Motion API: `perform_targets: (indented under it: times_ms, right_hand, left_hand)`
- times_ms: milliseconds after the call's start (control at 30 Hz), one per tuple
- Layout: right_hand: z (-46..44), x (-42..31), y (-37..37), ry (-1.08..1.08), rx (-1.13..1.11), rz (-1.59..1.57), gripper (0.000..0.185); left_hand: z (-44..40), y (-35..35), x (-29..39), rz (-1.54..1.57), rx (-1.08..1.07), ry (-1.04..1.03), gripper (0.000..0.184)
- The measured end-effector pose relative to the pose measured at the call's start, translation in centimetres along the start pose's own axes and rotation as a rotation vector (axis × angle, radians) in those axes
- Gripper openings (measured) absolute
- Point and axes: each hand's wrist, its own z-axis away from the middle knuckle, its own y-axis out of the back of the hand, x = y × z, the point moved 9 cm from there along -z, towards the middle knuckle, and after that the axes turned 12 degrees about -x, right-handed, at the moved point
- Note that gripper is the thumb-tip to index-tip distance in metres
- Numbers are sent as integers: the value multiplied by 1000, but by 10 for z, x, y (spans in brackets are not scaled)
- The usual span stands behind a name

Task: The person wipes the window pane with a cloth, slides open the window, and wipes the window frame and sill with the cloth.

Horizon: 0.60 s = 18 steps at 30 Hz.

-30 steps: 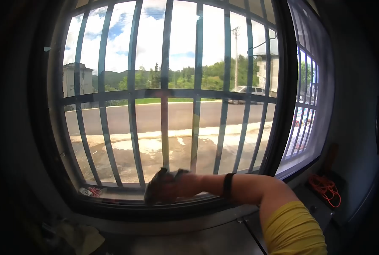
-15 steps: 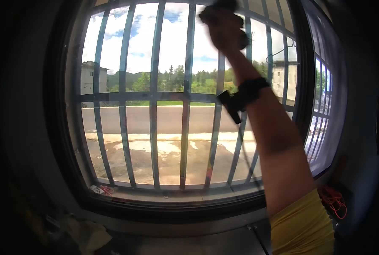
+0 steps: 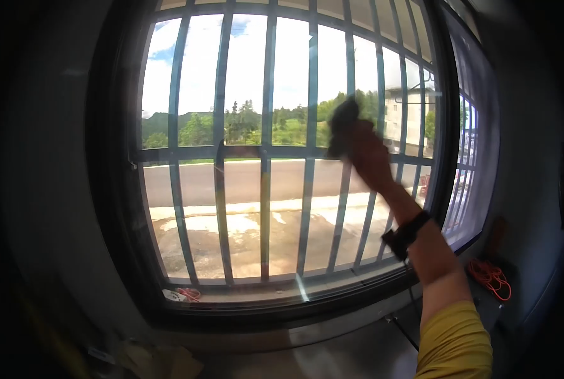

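My right hand (image 3: 369, 155) is raised in front of the window glass (image 3: 282, 234), right of its middle. Its fingers are closed round a dark, bunched cloth (image 3: 343, 126), held against or very close to the pane; motion blurs its outline. A black strap with a small box (image 3: 407, 236) circles my right wrist, below a bare hand. The yellow sleeve (image 3: 455, 344) covers the upper arm. My left hand is outside the view.
Upright metal bars (image 3: 267, 208) stand beyond the pane, inside a dark window frame (image 3: 121, 234). An orange cord (image 3: 490, 278) lies coiled at the lower right. A pale crumpled cloth (image 3: 162, 360) sits at the lower left. A small white item (image 3: 174, 295) rests on the sill.
My right hand has come down from the top of the window to about mid-height, the dark cloth still in it. The view has shifted and tilted slightly.
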Motion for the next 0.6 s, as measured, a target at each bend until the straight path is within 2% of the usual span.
perform_targets:
  times_ms: [33, 67, 100, 133, 167, 200, 233, 267, 300, 333, 367, 400, 433, 467, 500, 533, 567, 600]
  right_hand:
    - [-13, 26, 36, 59, 167, -50, 28]
    - [-27, 76, 36, -100, 230, -475, 23]
    - [-22, 131, 26, -331, 387, -328, 23]
    - [-29, 162, 22, -609, 320, -299, 33]
    - [-44, 168, 21, -797, 309, -457, 46]
    - [-63, 217, -11, -890, 324, -401, 49]
    - [-97, 217, -13, -802, 363, -236, 47]
    - [-134, 153, 8, -796, 234, -381, 44]
    - [-163, 101, 21, -716, 380, -321, 40]
    - [-203, 64, 10, -388, 472, -276, 32]
    - [-226, -9, 12, -79, 436, -304, 25]
    - [-234, -78, 3, 90, 387, -201, 20]
    - [-226, -135, -21, 177, 383, -216, 20]
    - [-216, -192, -35, 28, 20, 37, 22]
    - [-176, -239, -24, 131, -118, -215, 29]
    - [-140, -275, -36, 325, -99, -484, 37]
    - [-102, -305, -55, 325, -263, -567, 46]
    - [-50, -334, -75, 507, -284, -635, 48]
  left_hand:
    - [-18, 38, 3, -70, 45, -124, 36]
    - [-33, 72, 12, -139, 93, -244, 42]
    - [-45, 104, 27, -204, 131, -271, 46]
    - [-59, 130, 42, -265, 170, -301, 51]
    - [-68, 155, 65, -349, 280, -393, 53]
    - [-74, 171, 77, -431, 391, -482, 56]
    - [-84, 174, 71, -430, 394, -486, 56]
    - [-104, 168, 63, -452, 321, -476, 61]
    - [-125, 161, 57, -473, 250, -472, 66]
    - [-139, 160, 54, -466, 257, -488, 66]
    - [-153, 158, 51, -478, 238, -502, 73]
    - [-162, 154, 48, -494, 214, -511, 81]
    - [-166, 152, 46, -469, 254, -505, 78]
    - [-168, 148, 44, -467, 242, -509, 78]
    - [-165, 149, 43, -480, 296, -537, 75]
    - [-163, 149, 44, -486, 362, -563, 72]
    - [-165, 144, 40, -481, 365, -560, 72]
    - [-162, 143, 28, -453, 380, -526, 66]
